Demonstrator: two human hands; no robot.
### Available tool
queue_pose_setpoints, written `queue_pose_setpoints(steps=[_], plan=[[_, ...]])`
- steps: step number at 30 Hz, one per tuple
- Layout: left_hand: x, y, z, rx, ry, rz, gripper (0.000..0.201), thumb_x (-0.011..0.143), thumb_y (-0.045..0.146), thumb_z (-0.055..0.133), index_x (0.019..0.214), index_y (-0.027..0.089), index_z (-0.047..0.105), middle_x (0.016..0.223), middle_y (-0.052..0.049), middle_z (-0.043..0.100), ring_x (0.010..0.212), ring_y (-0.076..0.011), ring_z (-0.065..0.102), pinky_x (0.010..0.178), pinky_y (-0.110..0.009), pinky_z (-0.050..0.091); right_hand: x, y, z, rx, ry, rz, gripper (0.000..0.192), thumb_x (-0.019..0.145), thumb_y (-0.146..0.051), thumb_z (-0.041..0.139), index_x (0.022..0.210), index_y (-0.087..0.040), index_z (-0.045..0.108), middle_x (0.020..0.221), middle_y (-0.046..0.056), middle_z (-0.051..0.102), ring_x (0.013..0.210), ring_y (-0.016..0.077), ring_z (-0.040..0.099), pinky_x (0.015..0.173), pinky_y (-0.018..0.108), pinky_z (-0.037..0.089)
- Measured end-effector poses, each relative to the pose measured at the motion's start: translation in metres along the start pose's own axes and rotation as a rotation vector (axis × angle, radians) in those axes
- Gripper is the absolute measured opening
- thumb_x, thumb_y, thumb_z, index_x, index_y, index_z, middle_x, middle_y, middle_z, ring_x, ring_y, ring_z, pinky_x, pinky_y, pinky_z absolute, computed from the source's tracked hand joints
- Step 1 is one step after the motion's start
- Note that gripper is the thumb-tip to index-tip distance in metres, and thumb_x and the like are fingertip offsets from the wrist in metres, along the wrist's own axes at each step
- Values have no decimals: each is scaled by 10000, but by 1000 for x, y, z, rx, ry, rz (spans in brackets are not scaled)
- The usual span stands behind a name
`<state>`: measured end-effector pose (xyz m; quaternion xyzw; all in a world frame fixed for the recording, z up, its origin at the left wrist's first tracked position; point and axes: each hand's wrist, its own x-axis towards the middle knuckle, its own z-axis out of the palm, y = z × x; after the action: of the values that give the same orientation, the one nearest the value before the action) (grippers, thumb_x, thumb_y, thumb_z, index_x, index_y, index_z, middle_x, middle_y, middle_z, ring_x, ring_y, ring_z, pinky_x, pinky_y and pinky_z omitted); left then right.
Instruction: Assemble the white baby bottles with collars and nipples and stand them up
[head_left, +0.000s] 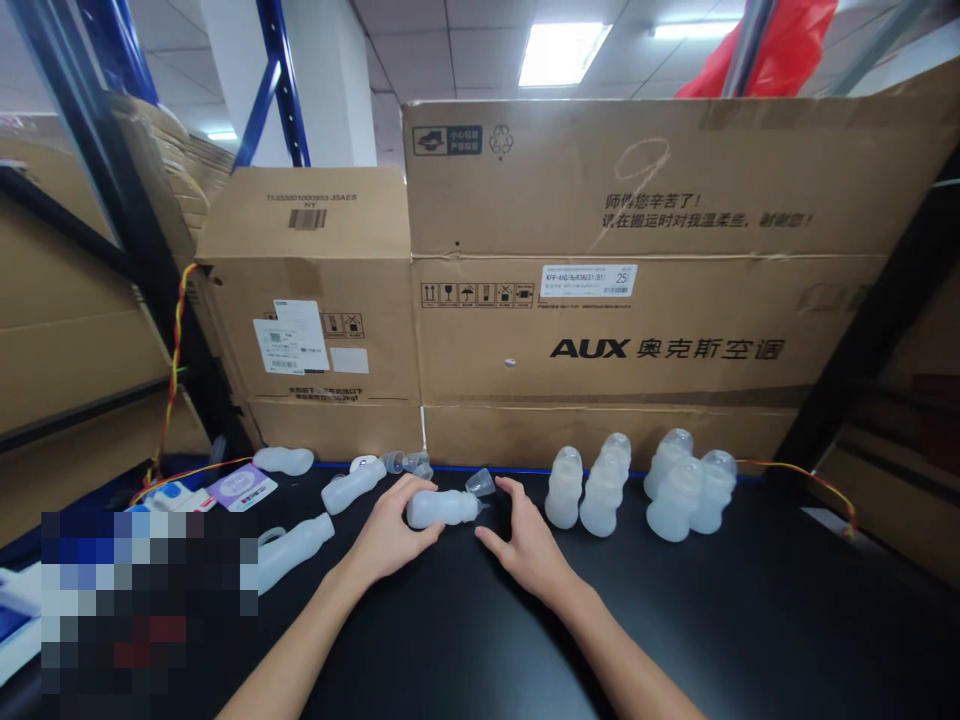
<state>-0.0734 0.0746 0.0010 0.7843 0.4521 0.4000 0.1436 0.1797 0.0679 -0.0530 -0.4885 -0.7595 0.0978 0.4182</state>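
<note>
Head view: bottle [442,509] lying sideways, neck rightward.

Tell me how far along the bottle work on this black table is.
Looks done: five capped bottles stand upright to the right. In hand: the left hand grips a bottle lying on its side, the right hand open beside its neck, a loose clear cap just behind. Apparently left: three bottles lying at left, plus small clear caps.
</note>
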Motion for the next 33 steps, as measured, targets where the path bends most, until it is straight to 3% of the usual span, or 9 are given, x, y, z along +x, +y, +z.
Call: queue_pose_setpoints(steps=[4, 7, 9, 13, 15, 19, 21, 25, 33], plan=[[1, -2, -8, 6, -27, 0, 377, 754, 188, 779, 1123, 235, 718, 1139, -45, 691, 1077, -248, 671, 997, -401, 524, 7, -1, -1, -80, -28, -39, 835, 905, -270, 629, 1635, -201, 229, 1610, 169, 451, 1459, 321, 460, 1178, 525, 425], [2, -4, -16, 3, -72, 8, 385, 733, 200, 812, 1109, 240, 736, 1128, -42, 701, 1058, -246, 681, 987, -397, 528, 15, -4, -1, -164, -64, -105, 850, 865, -169, 574, 1647, -303, 271, 1698, 70, 343, 1535, 341, 332, 1219, 569, 340], [3, -6, -21, 3, -94, 8, 377, 730, 225, 827, 1098, 239, 745, 1104, -42, 704, 1025, -243, 687, 961, -392, 536, 17, -7, -1, -214, -78, -133, 809, 848, -126, 544, 1611, -328, 371, 1658, 45, 418, 1509, 348, 365, 1211, 575, 338], [3, -12, -30, 6, -107, 4, 351, 757, 264, 817, 1099, 239, 745, 1111, -46, 704, 1013, -244, 681, 949, -391, 532, 16, -9, -2, -269, -36, -93, 635, 884, -152, 535, 1516, -209, 530, 1382, 174, 620, 1266, 370, 558, 1069, 562, 475], [3, -15, -31, 5, -108, 3, 343, 762, 275, 814, 1096, 239, 744, 1116, -49, 707, 1012, -247, 676, 947, -395, 529, 16, -9, -4, -284, 0, -67, 592, 899, -173, 538, 1491, -178, 553, 1330, 207, 615, 1219, 383, 567, 1040, 573, 490], [2, -15, -31, -2, -109, 1, 337, 758, 297, 818, 1082, 240, 743, 1095, -50, 706, 997, -253, 669, 932, -401, 526, 18, -6, -4, -268, 52, -55, 687, 885, -172, 562, 1560, -254, 463, 1593, 162, 428, 1421, 400, 423, 1145, 600, 409], [2, -13, -31, -9, -107, -3, 342, 755, 304, 821, 1082, 240, 744, 1088, -50, 704, 988, -252, 669, 926, -402, 525, 19, -5, -2, -236, 58, -45, 667, 880, -171, 567, 1534, -284, 492, 1637, 132, 389, 1457, 410, 393, 1151, 623, 400], [2, -10, -31, -41, -102, -18, 342, 737, 295, 835, 1065, 241, 758, 1083, -49, 704, 984, -251, 671, 913, -392, 517, 16, -3, 2, -104, 35, -23, 420, 897, -162, 545, 1292, -233, 671, 1442, 178, 553, 1222, 361, 618, 1047, 569, 513], [7, -8, -44, -238, -52, -96, 371, 708, 360, 847, 1043, 225, 761, 1048, -52, 722, 964, -253, 667, 843, -359, 529, 4, -15, 1, 330, 13, -39, 399, 906, -181, 555, 1302, -226, 538, 1422, 141, 592, 1270, 249, 641, 1063, 433, 548]])
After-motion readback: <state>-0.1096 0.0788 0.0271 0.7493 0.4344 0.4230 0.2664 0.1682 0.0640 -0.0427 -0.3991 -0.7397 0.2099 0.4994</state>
